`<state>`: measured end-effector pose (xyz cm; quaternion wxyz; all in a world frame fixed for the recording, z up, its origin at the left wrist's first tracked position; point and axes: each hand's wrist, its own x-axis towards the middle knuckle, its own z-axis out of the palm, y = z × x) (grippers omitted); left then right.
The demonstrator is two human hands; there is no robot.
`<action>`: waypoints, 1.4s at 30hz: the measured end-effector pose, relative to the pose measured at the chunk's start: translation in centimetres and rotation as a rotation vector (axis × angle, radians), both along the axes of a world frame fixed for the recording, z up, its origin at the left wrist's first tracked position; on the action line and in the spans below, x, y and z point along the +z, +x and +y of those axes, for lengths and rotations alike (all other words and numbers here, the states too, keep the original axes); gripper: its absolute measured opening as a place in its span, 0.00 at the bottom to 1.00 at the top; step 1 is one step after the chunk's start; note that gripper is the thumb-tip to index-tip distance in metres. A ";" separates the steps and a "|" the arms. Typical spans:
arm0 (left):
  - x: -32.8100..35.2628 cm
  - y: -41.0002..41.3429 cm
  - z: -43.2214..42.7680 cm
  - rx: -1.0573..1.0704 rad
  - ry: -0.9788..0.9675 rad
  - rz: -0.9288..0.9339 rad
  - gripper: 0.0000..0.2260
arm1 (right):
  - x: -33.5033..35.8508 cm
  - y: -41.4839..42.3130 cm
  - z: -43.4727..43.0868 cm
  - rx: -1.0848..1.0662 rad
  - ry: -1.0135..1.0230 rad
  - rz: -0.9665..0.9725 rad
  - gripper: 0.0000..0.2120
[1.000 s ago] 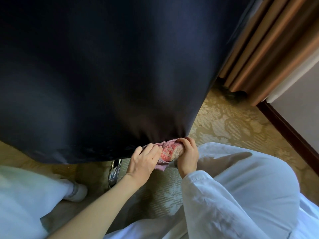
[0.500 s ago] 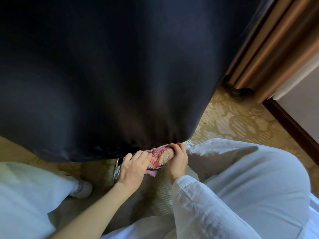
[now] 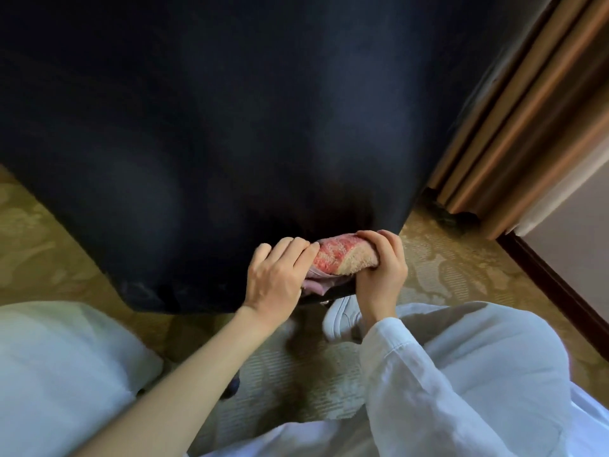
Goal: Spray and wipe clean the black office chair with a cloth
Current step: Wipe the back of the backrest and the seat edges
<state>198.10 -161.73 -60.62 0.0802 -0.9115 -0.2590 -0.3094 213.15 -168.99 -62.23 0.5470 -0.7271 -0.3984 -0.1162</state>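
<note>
**Wipe step: chair bottom edge**

The chair (image 3: 214,110) fills the upper frame, its lower edge just above the carpet (image 3: 445,268). A rolled cloth (image 3: 342,257) is pressed against that edge at lower right. The cloth is clamped at both ends: left hand (image 3: 276,278) fingers curled over one end, right hand (image 3: 382,268) wrapped around the other. No spray bottle is seen. Next move likely calls for sliding the cloth along the edge under steady pressure.
</note>
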 end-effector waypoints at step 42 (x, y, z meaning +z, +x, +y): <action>-14.4 -7.8 2.1 0.120 -0.305 0.455 0.31 | -13.7 -8.2 1.3 0.160 -0.672 0.249 0.19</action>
